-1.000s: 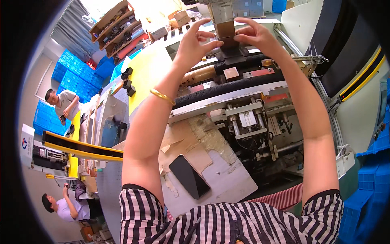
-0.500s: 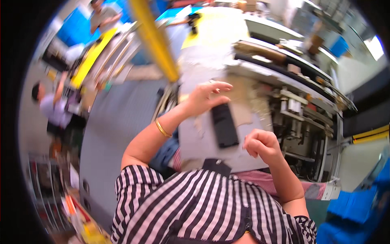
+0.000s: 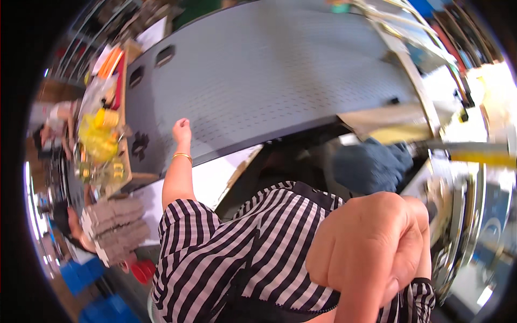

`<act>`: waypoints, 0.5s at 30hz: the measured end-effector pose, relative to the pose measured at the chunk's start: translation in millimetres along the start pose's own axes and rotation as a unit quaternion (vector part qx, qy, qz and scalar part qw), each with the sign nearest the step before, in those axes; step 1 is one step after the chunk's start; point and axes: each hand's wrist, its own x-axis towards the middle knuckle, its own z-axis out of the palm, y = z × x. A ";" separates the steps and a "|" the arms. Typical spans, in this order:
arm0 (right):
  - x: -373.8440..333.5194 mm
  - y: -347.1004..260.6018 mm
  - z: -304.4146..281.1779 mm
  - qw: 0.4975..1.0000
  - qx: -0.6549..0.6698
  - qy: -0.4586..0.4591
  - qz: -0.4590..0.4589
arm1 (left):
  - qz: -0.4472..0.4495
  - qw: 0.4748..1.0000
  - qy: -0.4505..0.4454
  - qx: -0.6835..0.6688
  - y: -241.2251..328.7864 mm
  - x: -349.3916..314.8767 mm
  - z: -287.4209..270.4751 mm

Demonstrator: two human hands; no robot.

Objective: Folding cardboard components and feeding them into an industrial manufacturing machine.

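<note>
Grey perforated worktop [image 3: 280, 59] fills the field around twelve o'clock, tilted in view, and here's the left hand [image 3: 183, 131] at ten o'clock, out over its near edge! Fingers look folded in, nothing showing between them, but the palm is hidden, so I can't tell whether it has hold of anything, nor whether it touches the surface. Swing to four o'clock: the right hand [image 3: 369, 239] looms huge, right up near the camera, fingers curled tight, one finger stretched towards the lower rim, no object visible in that grip. My read on the step: a pause in the handling, the surface unworked by either hand. Picking up anything here would call for those left fingers to open first and the right hand to come down clear of the view. Outward now: a dark cluster-shaped piece [image 3: 140, 146] sits on the worktop at nine o'clock, just beside a yellow plastic bag [image 3: 97, 134] on the neighbouring shelf. Grey stacked pieces [image 3: 116, 226] stand at eight, a red round item [image 3: 142, 271] between seven and eight, and a bunched blue-grey cloth [image 3: 369, 164] at three, slightly blurred!
</note>
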 end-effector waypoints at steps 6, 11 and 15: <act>90.7 37.1 -69.6 0.959 0.259 0.099 0.063 | -0.127 0.966 0.104 0.202 -110.1 43.7 -117.9; 134.4 61.1 -118.3 0.949 0.257 0.166 0.077 | -0.144 0.932 0.076 0.325 -90.2 71.1 -133.7; 134.4 63.5 -107.2 0.894 0.349 0.262 0.101 | -0.091 0.901 0.134 0.403 -120.9 76.5 -144.6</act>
